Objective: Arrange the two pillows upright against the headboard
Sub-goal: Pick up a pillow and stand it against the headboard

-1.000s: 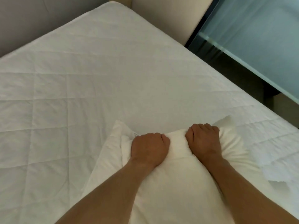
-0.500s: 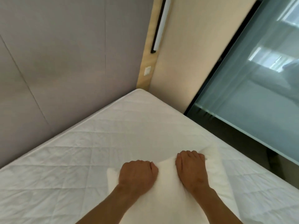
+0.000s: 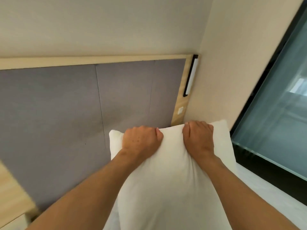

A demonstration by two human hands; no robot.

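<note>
A white pillow (image 3: 169, 171) hangs lifted in front of me, its top edge level with the lower part of the grey padded headboard (image 3: 66, 105). My left hand (image 3: 141, 140) is shut on the pillow's top edge left of centre. My right hand (image 3: 198, 138) is shut on the same edge right of centre. The pillow covers the right end of the headboard's base and most of the mattress (image 3: 265, 196). Only one pillow is in view.
A light wood frame (image 3: 180, 103) with a wall lamp (image 3: 191, 77) and a switch borders the headboard on the right. A beige wall and a dark-framed frosted glass panel (image 3: 274, 113) stand to the right. A wooden unit (image 3: 11, 193) sits at the lower left.
Both hands have lifted the pillow off the mattress and carried it toward the headboard. My view has swung up from the bed surface to the headboard and wall.
</note>
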